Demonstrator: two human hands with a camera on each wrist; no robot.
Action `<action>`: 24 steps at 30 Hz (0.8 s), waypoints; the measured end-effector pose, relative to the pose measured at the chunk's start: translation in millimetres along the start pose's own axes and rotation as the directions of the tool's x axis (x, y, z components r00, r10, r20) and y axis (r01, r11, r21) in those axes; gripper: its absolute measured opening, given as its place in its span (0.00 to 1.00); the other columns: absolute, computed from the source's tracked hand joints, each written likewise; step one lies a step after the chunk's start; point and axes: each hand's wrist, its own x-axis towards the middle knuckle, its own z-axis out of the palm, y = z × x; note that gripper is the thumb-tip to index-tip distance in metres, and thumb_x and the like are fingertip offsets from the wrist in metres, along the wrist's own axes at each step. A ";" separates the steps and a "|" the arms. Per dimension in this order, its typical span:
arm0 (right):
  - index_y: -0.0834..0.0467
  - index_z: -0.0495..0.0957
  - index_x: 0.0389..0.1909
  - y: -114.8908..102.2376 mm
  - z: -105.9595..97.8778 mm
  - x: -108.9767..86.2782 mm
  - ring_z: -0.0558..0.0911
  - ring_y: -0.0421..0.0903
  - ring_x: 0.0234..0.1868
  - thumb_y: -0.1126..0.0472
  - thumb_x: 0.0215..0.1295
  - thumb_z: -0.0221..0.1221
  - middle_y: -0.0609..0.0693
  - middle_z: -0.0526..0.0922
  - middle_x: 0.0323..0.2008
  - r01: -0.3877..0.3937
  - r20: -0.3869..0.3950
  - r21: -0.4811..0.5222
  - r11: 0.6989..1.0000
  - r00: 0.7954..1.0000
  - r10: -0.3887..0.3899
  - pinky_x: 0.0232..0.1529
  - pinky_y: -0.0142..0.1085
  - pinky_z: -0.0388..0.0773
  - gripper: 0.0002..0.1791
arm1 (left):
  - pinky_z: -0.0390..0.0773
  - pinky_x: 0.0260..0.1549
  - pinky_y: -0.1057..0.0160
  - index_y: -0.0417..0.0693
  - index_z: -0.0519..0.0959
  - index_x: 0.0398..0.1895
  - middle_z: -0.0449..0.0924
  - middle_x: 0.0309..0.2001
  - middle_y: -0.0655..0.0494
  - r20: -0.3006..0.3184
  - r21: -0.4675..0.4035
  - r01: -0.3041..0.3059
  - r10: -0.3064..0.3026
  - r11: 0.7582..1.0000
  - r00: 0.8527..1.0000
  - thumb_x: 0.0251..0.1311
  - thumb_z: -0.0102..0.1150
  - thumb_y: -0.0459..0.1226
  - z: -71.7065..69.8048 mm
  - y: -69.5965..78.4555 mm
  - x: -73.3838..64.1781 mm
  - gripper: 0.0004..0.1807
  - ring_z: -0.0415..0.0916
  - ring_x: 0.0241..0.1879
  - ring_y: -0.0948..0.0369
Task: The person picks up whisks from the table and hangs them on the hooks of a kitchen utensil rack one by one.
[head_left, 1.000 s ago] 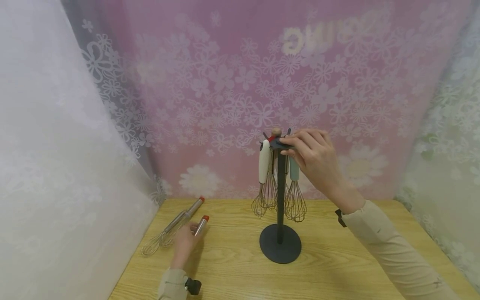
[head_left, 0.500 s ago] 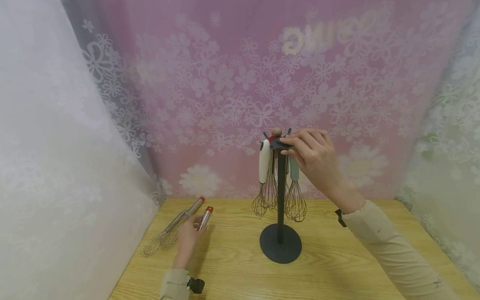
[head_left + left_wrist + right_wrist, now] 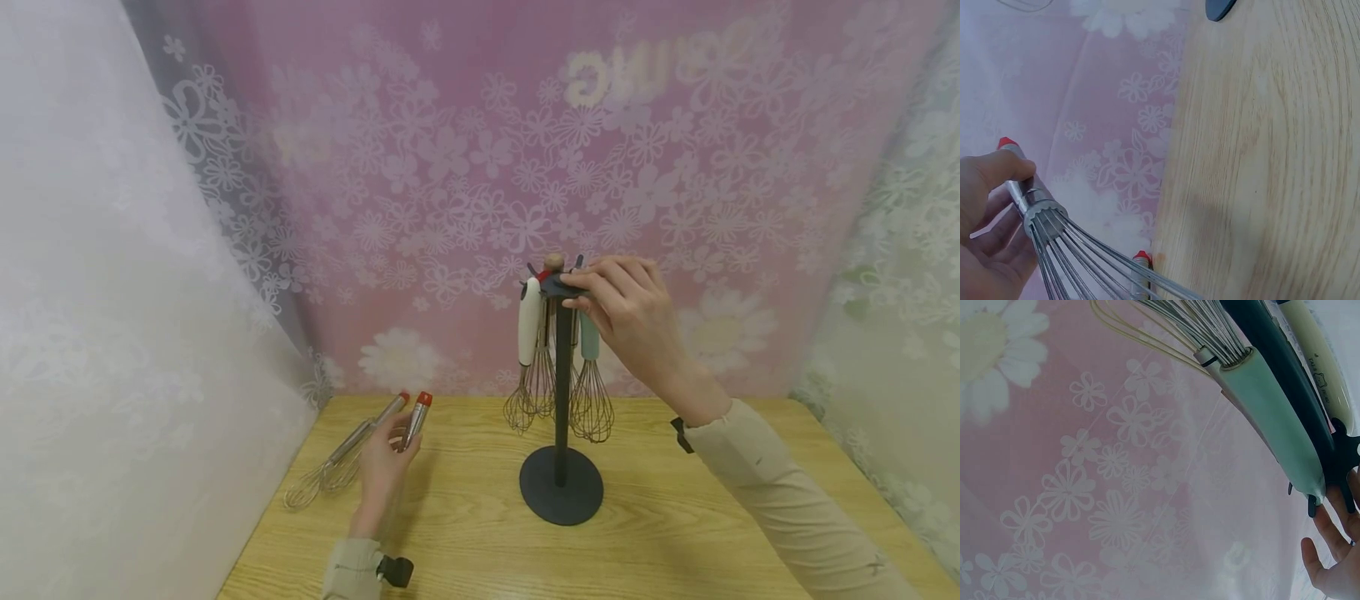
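My left hand (image 3: 386, 458) grips a metal whisk (image 3: 1038, 212) by its steel handle, whose red end points up and away. In the left wrist view its wires spread toward the bottom edge. My right hand (image 3: 626, 304) holds the top plate of a black stand (image 3: 561, 392) between thumb and fingers. From the stand hang several whisks, among them a white-handled whisk (image 3: 528, 325) and a teal-handled whisk (image 3: 1272, 412). The right wrist view shows only part of the right hand, at the right edge, with some fingers off the stand.
Another red-ended steel whisk (image 3: 341, 454) lies on the wooden table (image 3: 472, 533), left of the left hand. The stand's round base (image 3: 561, 500) rests on the table. A pink flowered cloth (image 3: 450, 208) rises behind, with pale cloth on both sides.
My left hand has moved slightly forward and up with its whisk, whose red end rises. The right hand stays at the top of the stand.
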 end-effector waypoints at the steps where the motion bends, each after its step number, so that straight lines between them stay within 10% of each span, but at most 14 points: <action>1: 0.62 0.84 0.51 0.1 -0.2 0.0 0.78 0.62 0.46 0.50 0.75 0.52 0.62 0.83 0.41 -0.001 0.003 -0.002 1.000 1.000 0.001 0.50 0.55 0.72 0.21 | 0.87 0.41 0.51 0.44 0.83 0.53 0.86 0.46 0.48 -0.007 -0.013 -0.001 0.001 1.000 1.000 0.57 0.73 0.30 0.2 1.2 0.0 0.20 0.85 0.43 0.49; 9: 0.62 0.84 0.51 -0.4 -0.7 0.2 0.78 0.62 0.47 0.65 0.60 0.69 0.61 0.83 0.41 -0.003 0.002 -0.005 1.000 1.000 0.003 0.49 0.55 0.72 0.17 | 0.87 0.43 0.49 0.42 0.81 0.58 0.85 0.49 0.44 -0.072 -0.119 -0.047 0.039 0.992 0.997 0.57 0.72 0.29 0.8 7.2 -0.3 0.23 0.84 0.45 0.48; 24: 0.62 0.84 0.51 -0.7 -1.3 0.3 0.78 0.62 0.47 0.65 0.59 0.69 0.61 0.83 0.42 -0.004 0.006 -0.006 1.000 1.000 0.004 0.50 0.55 0.72 0.17 | 0.87 0.41 0.48 0.36 0.79 0.57 0.82 0.50 0.38 -0.179 -0.286 -0.136 0.086 0.948 0.980 0.56 0.72 0.26 6.9 21.9 0.5 0.24 0.83 0.48 0.44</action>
